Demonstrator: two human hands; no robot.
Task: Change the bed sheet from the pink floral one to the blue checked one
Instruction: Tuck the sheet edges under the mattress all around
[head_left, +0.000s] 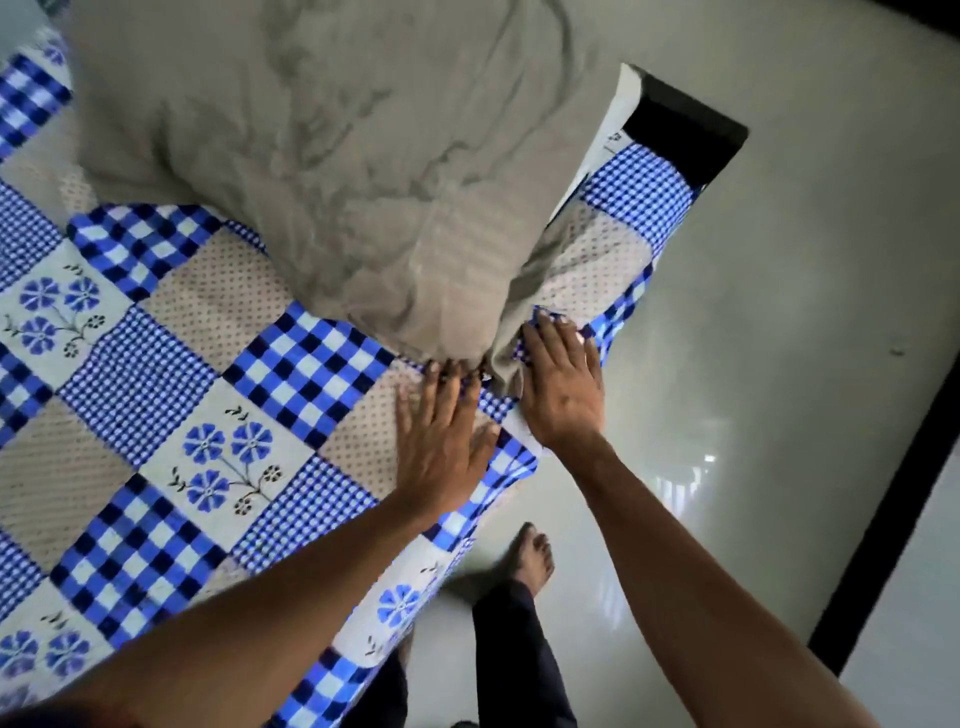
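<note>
Bedside, sheet change: my left hand and right hand lie flat, fingers straight and slightly spread, on the blue checked sheet at the bed's near edge, with my fingertips meeting the lower corner of the grey pillow; neither hand pinches cloth; the sheet covers nearly all of the bed top that shows, its border hanging over the side toward the floor, and the pink floral one is nowhere in view; by my reading the swap is largely made, and the step in hand is smoothing the head end; to do it well I would press with flat palms and sweep outward from the pillow toward the edge, so ripples run off the side instead of bunching under the pillow; the small fold by my right fingertips looks like the spot to flatten first; at the far corner what looks like white mattress shows beside the dark bed frame, which suggests the sheet wants drawing up there; my bare foot stands just beside the bed.
</note>
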